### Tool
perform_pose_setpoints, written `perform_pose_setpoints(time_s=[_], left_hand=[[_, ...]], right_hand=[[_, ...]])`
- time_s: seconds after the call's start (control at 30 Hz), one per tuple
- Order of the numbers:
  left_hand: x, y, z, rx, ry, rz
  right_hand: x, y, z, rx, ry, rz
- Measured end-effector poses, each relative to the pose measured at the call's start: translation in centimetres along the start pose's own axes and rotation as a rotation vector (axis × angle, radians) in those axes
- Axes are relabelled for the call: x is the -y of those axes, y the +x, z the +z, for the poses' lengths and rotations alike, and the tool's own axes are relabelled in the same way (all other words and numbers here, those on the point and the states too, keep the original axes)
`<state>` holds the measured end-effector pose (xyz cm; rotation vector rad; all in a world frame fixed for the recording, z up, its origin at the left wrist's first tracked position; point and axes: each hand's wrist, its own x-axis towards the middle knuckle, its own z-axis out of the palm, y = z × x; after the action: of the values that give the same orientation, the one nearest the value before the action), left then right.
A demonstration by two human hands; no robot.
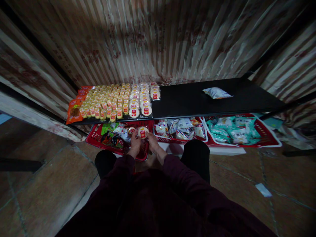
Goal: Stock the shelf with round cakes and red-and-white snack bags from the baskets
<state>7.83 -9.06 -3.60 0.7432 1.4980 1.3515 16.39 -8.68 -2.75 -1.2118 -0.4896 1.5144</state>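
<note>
In the head view, the left hand [135, 142] and right hand [152, 141] grasp opposite edges of a round wrapped pastry [143, 132] above the red basket [92, 135], a two-sided grip that probably steadies the flat packet and leaves its red label uncovered. On the black shelf [180, 100], matching round pastries [146, 110] lie overlapped in columns beside small yellow packets [103, 102], apparently to save space while keeping the front labels readable.
</note>
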Motion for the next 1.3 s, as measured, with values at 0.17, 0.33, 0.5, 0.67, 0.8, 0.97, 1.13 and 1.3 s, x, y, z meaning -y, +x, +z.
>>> perform_pose_setpoints(time_s=[0.17,0.33,0.5,0.67,0.8,0.97,1.13,1.3], left_hand=[[-0.7,-0.2,0.2,0.008,0.040,0.095],[-1.3,-0.4,1.2,0.048,0.033,0.169],[-2.0,-0.3,2.5,0.077,0.066,0.254],[-3.3,0.2,4.0,0.079,0.132,0.282],[-4.1,0.8,5.7,0.064,0.140,0.293],[-5.1,1.0,7.9,0.024,0.123,0.245],[-6.2,1.4,9.7,0.024,0.193,0.311],[-6.7,2.4,11.1,0.040,0.223,0.364]], right_hand=[[0.5,0.2,-1.1,-0.004,-0.167,-0.198],[1.7,0.3,-2.1,-0.046,-0.391,-0.441],[2.6,0.9,-2.9,-0.088,-0.467,-0.515],[3.6,1.9,-3.4,-0.172,-0.494,-0.528],[5.0,2.8,-3.6,-0.210,-0.503,-0.546],[6.9,3.9,-4.1,-0.263,-0.511,-0.582],[8.5,5.5,-4.7,-0.308,-0.523,-0.555],[9.7,7.1,-4.9,-0.302,-0.484,-0.543]])
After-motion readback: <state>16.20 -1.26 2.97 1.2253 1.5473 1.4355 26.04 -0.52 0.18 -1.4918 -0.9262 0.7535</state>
